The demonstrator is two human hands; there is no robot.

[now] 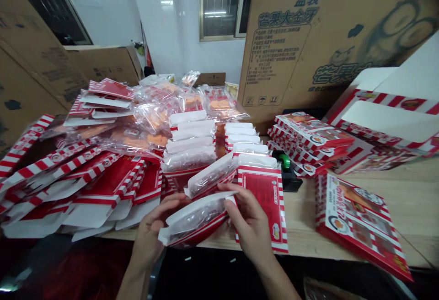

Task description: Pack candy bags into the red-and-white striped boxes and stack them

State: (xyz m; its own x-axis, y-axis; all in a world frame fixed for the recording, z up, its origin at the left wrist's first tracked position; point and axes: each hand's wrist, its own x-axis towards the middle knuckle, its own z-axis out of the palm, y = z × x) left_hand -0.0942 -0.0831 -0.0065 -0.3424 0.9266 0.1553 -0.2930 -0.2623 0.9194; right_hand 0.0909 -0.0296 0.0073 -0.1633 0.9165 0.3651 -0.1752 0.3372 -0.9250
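At the table's front edge I hold a red-and-white striped carton (206, 236) with its top open and a clear plastic packet (197, 215) inside. My left hand (152, 227) is closed about the carton's left end. My right hand (248, 220) grips the other end, its thumb on the upper rim and its fingers behind. Just beyond leans another open carton (212, 176) with a clear packet in it. Behind that, filled open cartons (190, 147) stand in two rows. The right row's front carton (262, 199) shows its red printed face.
Flat cartons (99, 185) lie piled on the left, and bagged orange pieces (154, 117) are heaped behind. To the right are a stack of closed cartons (308, 131), a black tape dispenser (288, 172) and a single closed carton (363, 222). A tall cardboard box (274, 71) rises at the back.
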